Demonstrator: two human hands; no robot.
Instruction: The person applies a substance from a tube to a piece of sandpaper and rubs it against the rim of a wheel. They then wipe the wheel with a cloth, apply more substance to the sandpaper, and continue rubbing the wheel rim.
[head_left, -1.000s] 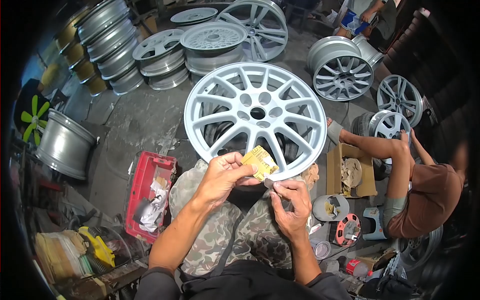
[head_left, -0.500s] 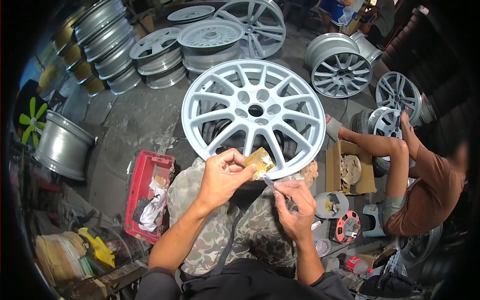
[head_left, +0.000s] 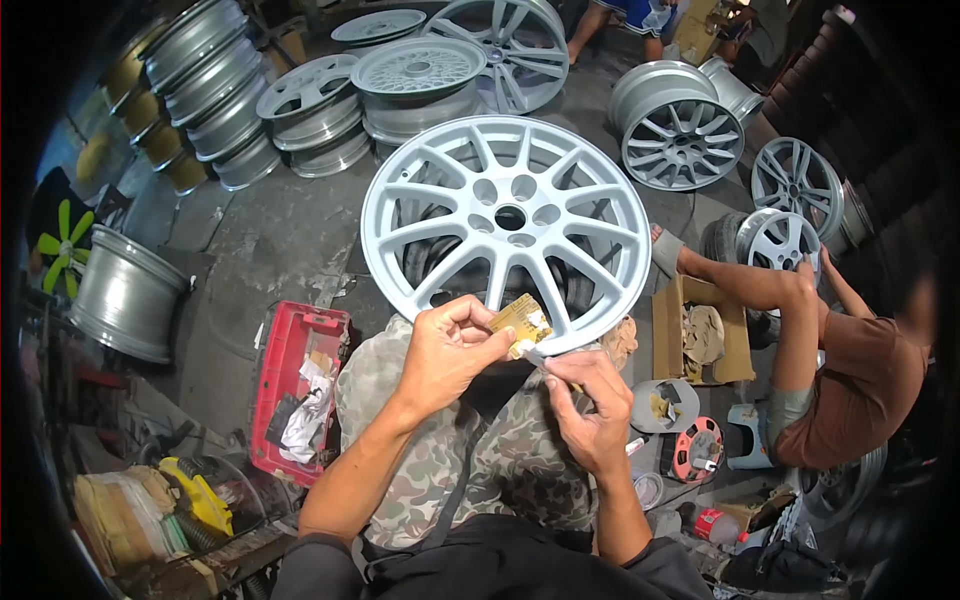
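My left hand [head_left: 450, 350] pinches a yellow card [head_left: 523, 318] between thumb and fingers. White paste is smeared on the card's face and near its lower edge. Beside the card, my right hand [head_left: 592, 400] has thumb and fingers closed on a small, thin piece whose kind I cannot make out; its tip is close to the card's lower edge. Just beyond both hands lies a pale grey alloy wheel rim [head_left: 480, 250], face up, with many spokes and a hub hole in the middle.
A red tray [head_left: 262, 440] with rags and scraps stands at left. Stacked rims [head_left: 225, 120] fill the back left. At right are a cardboard box [head_left: 738, 345], a cut plastic container [head_left: 668, 400], an orange reel [head_left: 697, 450] and a seated person [head_left: 855, 390] beside another rim.
My right hand's thin piece has shifted slightly at the card's edge. The seated person's arm has moved lower. More of another person's legs shows at the top.
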